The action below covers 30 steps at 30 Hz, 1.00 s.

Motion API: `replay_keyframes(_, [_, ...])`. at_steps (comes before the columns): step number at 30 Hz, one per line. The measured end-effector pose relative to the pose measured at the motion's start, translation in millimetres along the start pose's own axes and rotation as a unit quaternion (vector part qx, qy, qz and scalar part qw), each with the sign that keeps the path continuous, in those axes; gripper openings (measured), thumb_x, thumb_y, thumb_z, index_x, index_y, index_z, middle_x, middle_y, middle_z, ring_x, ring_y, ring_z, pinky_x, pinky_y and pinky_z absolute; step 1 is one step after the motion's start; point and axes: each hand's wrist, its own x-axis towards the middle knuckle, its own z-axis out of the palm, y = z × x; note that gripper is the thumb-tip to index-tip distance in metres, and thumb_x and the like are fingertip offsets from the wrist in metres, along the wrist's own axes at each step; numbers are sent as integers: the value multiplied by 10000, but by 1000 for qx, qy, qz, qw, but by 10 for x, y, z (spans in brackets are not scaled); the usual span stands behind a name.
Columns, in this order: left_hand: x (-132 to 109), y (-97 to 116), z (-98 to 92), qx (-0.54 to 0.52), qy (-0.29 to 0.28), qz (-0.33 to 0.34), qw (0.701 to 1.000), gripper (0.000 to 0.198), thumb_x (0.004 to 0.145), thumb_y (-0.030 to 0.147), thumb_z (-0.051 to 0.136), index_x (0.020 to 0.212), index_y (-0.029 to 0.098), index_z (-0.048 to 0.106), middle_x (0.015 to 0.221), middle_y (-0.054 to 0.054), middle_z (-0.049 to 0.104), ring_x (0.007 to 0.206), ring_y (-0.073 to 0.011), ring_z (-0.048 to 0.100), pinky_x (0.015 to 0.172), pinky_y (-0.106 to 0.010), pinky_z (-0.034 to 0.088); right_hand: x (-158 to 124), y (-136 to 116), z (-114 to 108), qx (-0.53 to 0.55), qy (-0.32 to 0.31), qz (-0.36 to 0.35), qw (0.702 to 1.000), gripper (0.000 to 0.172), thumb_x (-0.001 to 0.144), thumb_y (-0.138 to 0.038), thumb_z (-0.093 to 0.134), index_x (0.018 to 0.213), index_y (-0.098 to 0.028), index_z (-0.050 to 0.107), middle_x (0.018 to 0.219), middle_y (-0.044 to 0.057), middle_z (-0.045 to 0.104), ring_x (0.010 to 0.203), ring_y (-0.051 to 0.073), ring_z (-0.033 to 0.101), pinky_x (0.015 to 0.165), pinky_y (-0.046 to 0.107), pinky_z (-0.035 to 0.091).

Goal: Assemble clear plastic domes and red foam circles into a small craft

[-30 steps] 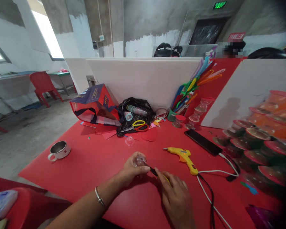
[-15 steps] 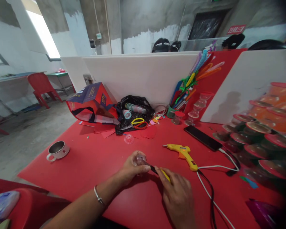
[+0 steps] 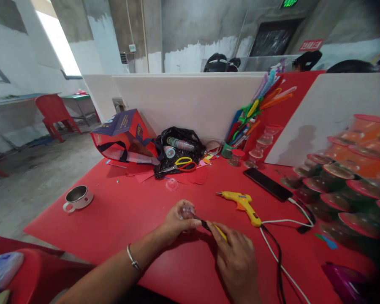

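Note:
My left hand [image 3: 179,219] is closed around a small clear plastic cup [image 3: 186,211], its domed end showing above the thumb. Between the fingers of my right hand [image 3: 236,251] is a slim tool with a yellow-and-black handle [image 3: 221,232]. Its dark front end reaches to the cup beside my left thumb; the tip's contact is too small to make out. Beyond my left hand lies a clear plastic dome lid [image 3: 172,184] on the red table [image 3: 139,202]. A yellow glue gun [image 3: 242,202] rests on its side past my right hand.
Stacked plastic cups [image 3: 351,181] crowd the right side. A phone [image 3: 267,184] and white cable [image 3: 291,221] lie nearby. At the back are a black plastic bag [image 3: 196,137], scissors [image 3: 183,164] and a red-and-blue bag [image 3: 123,131]. A mug [image 3: 79,197] stands left.
The camera view has tilted and shifted slightly. Both hands keep nearly the same hold on the cup and the yellow-and-black tool.

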Motion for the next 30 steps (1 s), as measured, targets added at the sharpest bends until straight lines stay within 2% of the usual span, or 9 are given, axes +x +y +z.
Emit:
replay_keyframes(17, [-9,11,15,-20,1,-10,1000,545,546,409,911,846,181,518,651,63,536,496,-48,459,460,-178,352,28,-10,-26,-14,18,-7,1000,422,920,-35,432,1256,-222,606,1009,77,683,880,187,603,754,322,384])
replay_keyframes(24, [-4,-21,-4,-13,-8,-9,1000,546,568,396,903,896,183,522,670,63,552,470,-36,443,450,-175,340,19,-20,-33,2,12,2,1000,494,925,-42,421,1358,-250,535,1000,71,679,877,186,606,763,325,388])
replay_keyframes(30, [-21,30,26,-5,-1,-12,1000,545,550,423,907,841,177,516,621,71,529,463,-38,438,452,-176,344,-4,-4,-18,-7,14,-1,1000,431,932,-58,427,1290,-236,586,1008,76,682,882,186,606,761,326,390])
